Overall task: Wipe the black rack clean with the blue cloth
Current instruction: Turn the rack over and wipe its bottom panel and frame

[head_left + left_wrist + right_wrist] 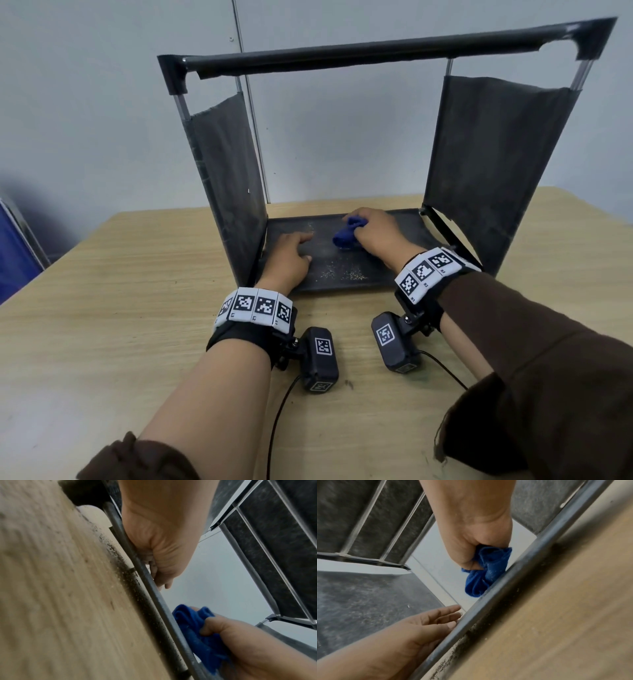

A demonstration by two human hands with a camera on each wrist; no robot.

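Observation:
The black rack [376, 54] stands on the wooden table, with fabric side panels and a dusty bottom shelf [329, 267]. My right hand [373, 236] grips the bunched blue cloth [346, 233] and holds it against the shelf near its middle. In the right wrist view the cloth [488, 572] bulges out of my fist above the shelf's front bar [513, 577]. My left hand [291, 253] rests flat on the shelf's left part, fingers straight, beside the left panel [226, 185]. The left wrist view shows my left hand [159, 545] lying against the front bar [154, 592].
Pale crumbs [342, 274] lie scattered on the shelf near its front edge. The wooden table [137, 274] stretches left and in front of the rack. A grey wall [342, 137] stands right behind it. A blue object [13, 253] sits at the far left.

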